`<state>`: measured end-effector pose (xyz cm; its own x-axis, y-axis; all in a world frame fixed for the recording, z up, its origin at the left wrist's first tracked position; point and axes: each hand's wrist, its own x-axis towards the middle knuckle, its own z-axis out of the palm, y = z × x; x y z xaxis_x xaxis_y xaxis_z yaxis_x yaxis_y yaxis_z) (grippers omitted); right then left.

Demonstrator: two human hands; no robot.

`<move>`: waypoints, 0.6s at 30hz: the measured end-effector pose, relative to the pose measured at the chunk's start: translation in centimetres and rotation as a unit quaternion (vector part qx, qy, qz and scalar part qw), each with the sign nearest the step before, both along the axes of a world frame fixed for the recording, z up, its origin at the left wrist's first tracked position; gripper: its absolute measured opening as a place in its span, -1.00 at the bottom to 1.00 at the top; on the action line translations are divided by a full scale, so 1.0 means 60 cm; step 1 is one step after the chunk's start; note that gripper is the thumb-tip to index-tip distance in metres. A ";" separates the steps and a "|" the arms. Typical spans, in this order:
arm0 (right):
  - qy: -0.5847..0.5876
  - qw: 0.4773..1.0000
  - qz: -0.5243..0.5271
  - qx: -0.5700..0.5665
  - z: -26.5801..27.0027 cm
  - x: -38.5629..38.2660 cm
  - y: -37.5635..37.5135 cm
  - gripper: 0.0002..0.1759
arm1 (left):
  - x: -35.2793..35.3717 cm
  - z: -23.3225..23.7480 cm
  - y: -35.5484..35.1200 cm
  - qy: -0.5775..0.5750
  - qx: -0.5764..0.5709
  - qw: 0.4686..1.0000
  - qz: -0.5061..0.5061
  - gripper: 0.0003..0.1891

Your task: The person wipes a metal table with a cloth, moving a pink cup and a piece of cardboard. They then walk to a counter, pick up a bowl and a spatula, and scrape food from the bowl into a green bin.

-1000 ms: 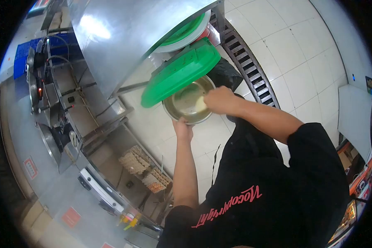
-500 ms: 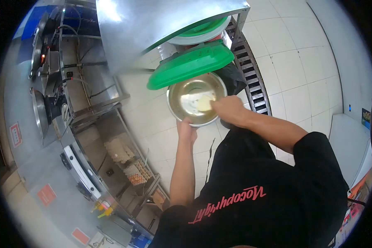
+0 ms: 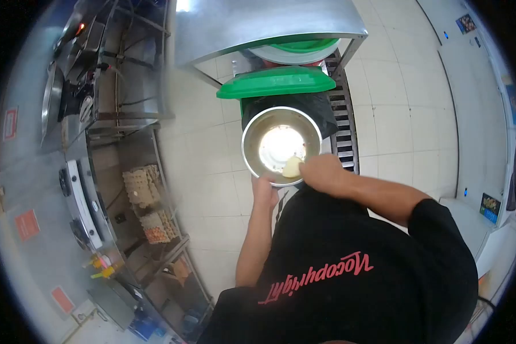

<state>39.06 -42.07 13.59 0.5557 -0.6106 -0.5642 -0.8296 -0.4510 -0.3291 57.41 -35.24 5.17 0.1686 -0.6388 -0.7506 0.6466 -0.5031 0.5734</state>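
My left hand (image 3: 264,191) grips the near rim of a round metal bowl (image 3: 254,133), its thumb by the edge. The bowl is tilted, so its bright, shiny inside faces me, with small dark specks on it. My right hand (image 3: 325,174) is closed on a pale yellow scraper (image 3: 291,167), held inside the bowl against the near wall. Just beyond the bowl, a black bin bag (image 3: 321,110) shows beneath a raised green lid (image 3: 276,84). The bin below is mostly hidden.
A steel table (image 3: 269,28) stands ahead, with green and white tubs (image 3: 298,53) under it. On the right runs a floor drain grate (image 3: 343,123). Left are a steel counter with a gas stove (image 3: 83,203) and a shelf holding egg trays (image 3: 146,186).
The bowl has come nearer to my body, and the scraper has moved down to its near side. The green lid now sits more level and apart from the bowl. My view has turned slightly.
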 end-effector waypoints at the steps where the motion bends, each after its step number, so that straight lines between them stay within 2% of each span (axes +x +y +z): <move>1: 0.006 1.000 0.009 -0.002 0.003 0.000 0.002 -0.76 | -0.002 0.002 0.008 0.006 -0.002 1.000 0.009 -0.22; 3: -0.006 0.999 0.028 -0.019 0.002 0.003 0.009 -0.76 | -0.009 0.007 0.032 -0.056 -0.031 0.995 -0.073 -0.23; 4: -0.043 0.997 -0.018 -0.055 -0.022 0.019 0.016 -0.76 | -0.010 -0.007 0.041 -0.016 -0.053 0.997 -0.061 -0.24; 5: -0.038 0.998 -0.009 -0.057 -0.038 0.017 0.022 -0.76 | -0.019 -0.017 0.060 -0.011 -0.055 0.997 -0.052 -0.24; 7: -0.010 0.996 0.058 -0.068 -0.047 0.022 0.027 -0.78 | -0.033 -0.046 0.100 0.037 0.001 0.999 0.036 -0.24; 8: -0.043 0.995 0.074 -0.054 -0.036 0.000 0.049 -0.73 | -0.025 -0.072 0.115 0.037 0.016 0.999 0.022 -0.24; 9: -0.041 0.994 0.080 -0.055 -0.033 -0.015 0.073 -0.73 | -0.022 -0.071 0.126 0.038 0.014 0.999 0.028 -0.24; 11: 0.051 0.995 0.084 -0.002 -0.028 -0.037 0.098 -0.68 | -0.026 -0.059 0.139 -0.013 -0.041 0.995 0.085 -0.23; 13: 0.043 0.995 0.091 0.000 -0.009 -0.013 0.089 -0.66 | -0.034 -0.032 0.145 -0.025 -0.015 0.997 0.074 -0.22; 15: 0.001 0.998 0.039 -0.047 -0.018 0.020 0.097 -0.70 | -0.042 -0.026 0.160 0.065 -0.029 0.996 0.058 -0.25; 16: -0.006 0.997 0.033 -0.073 -0.012 0.027 0.096 -0.70 | -0.053 -0.003 0.166 0.102 0.052 0.991 0.077 -0.30; 18: 0.010 0.995 0.081 -0.053 -0.010 0.020 0.108 -0.69 | -0.045 -0.016 0.178 0.055 0.012 0.993 0.106 -0.32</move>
